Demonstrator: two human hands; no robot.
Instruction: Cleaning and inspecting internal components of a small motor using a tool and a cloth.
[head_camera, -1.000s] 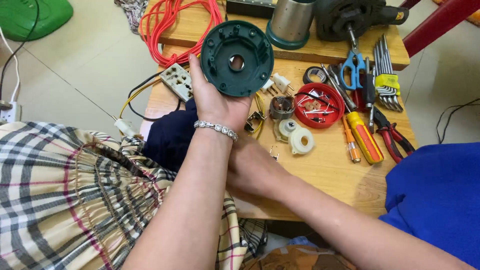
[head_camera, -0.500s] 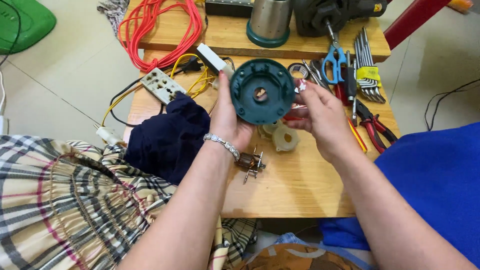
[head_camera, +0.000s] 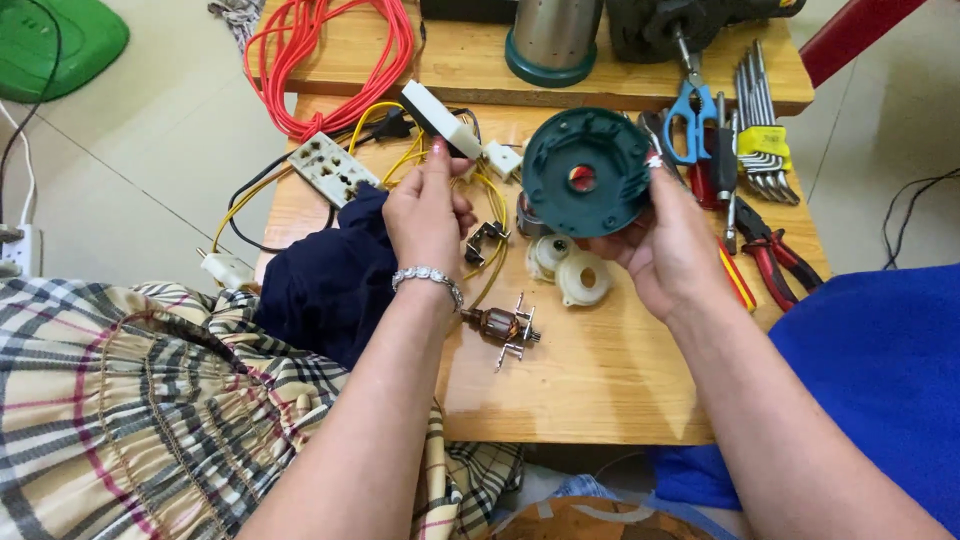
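Right hand (head_camera: 670, 250) grip clamped on green round housing (head_camera: 585, 172), face toward camera. Left hand (head_camera: 425, 215) fingers curled, empty, left of housing; motor rotor (head_camera: 502, 326) on desk (head_camera: 600, 380), nearer.

Red cable coil (head_camera: 330, 60) at table's far-left edge; white socket strip (head_camera: 333, 170) w/ yellow wires (head_camera: 490, 200) near it. Dark blue cloth (head_camera: 330, 285) on near-left edge. Motor rotor (head_camera: 500, 327) mid-table, white plastic discs (head_camera: 572, 270) beside. Blue scissors (head_camera: 693, 115), hex keys (head_camera: 760, 130), red pliers (head_camera: 775, 250) far right.

right hand (head_camera: 668, 250) holds green round housing (head_camera: 587, 172) | left hand (head_camera: 425, 215) loose
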